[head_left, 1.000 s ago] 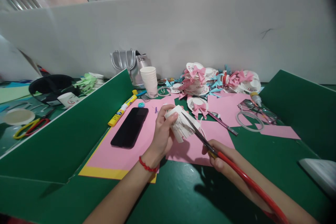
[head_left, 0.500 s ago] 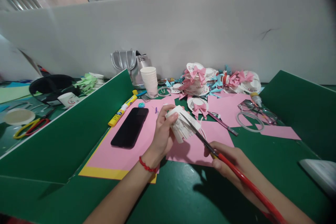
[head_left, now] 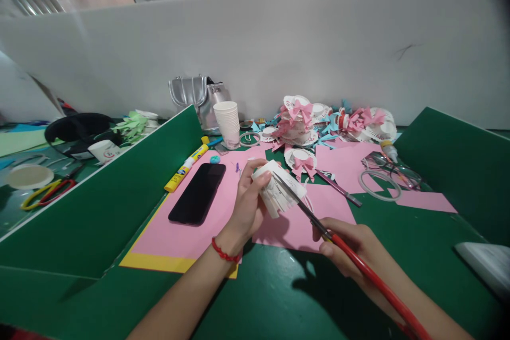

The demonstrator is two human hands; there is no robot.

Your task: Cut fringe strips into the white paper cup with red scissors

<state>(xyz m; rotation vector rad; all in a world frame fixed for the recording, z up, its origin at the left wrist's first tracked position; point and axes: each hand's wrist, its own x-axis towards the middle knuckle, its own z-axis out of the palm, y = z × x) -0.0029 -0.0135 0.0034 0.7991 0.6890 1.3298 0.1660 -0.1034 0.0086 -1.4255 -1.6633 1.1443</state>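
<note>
My left hand [head_left: 251, 194] grips a white paper cup [head_left: 274, 191] whose side is slit into strips. A red string bracelet circles that wrist. My right hand [head_left: 346, 244] is closed on red-handled scissors [head_left: 308, 212], whose blades lie along the cup's slit side, their tips near my left thumb. Both hands are above pink paper sheets [head_left: 287, 234]. Just beyond the cup lies a small white paper hat [head_left: 300, 162] with a pink bow.
A black phone [head_left: 197, 194] and a yellow glue stick [head_left: 185, 168] lie to the left. Behind stand stacked paper cups [head_left: 227, 125] and a heap of bowed paper hats [head_left: 297, 122]. Eyeglasses [head_left: 404, 172] and a white ring [head_left: 379, 185] lie right. Green dividers [head_left: 119, 196] flank the table.
The scissors and my right hand have shifted very slightly against the cup. My left hand and the cup hold almost the same position.
</note>
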